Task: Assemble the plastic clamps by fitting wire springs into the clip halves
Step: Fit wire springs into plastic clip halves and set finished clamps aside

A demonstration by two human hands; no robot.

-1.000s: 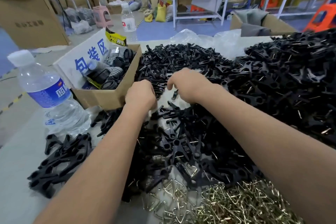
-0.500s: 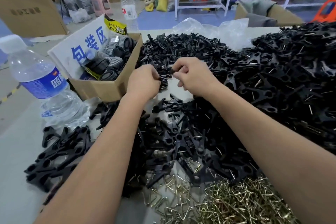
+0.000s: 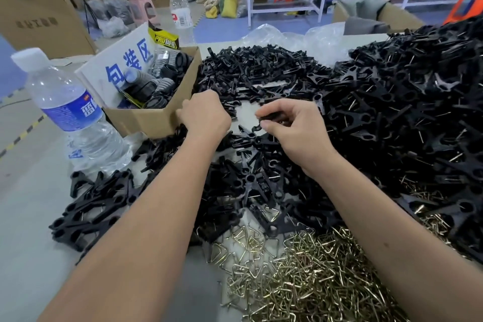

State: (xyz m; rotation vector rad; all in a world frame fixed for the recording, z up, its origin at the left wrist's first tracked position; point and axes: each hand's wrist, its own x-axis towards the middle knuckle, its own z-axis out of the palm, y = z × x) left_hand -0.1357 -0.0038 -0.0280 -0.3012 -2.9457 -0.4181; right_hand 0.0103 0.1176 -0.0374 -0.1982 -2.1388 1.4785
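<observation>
A big heap of black plastic clip halves (image 3: 274, 81) covers the middle of the table. My right hand (image 3: 290, 131) pinches one black clip half (image 3: 269, 119) between thumb and fingers, just above the heap. My left hand (image 3: 203, 115) is curled, fingers down in the pile beside the cardboard box; what it holds is hidden. Brass-coloured wire springs (image 3: 308, 274) lie in a loose pile near the front edge. Assembled black clamps (image 3: 88, 212) lie in a group at the front left.
A cardboard box (image 3: 154, 117) with black parts and a white sign stands left of the hands. A water bottle (image 3: 70, 115) stands at the far left. A taller mound of black clamps (image 3: 418, 112) fills the right side. Clear plastic bags (image 3: 300, 36) lie behind.
My hands were together over the pile half a second ago. Now they have parted: the right hand has drawn right with a clip half, the left has moved towards the box.
</observation>
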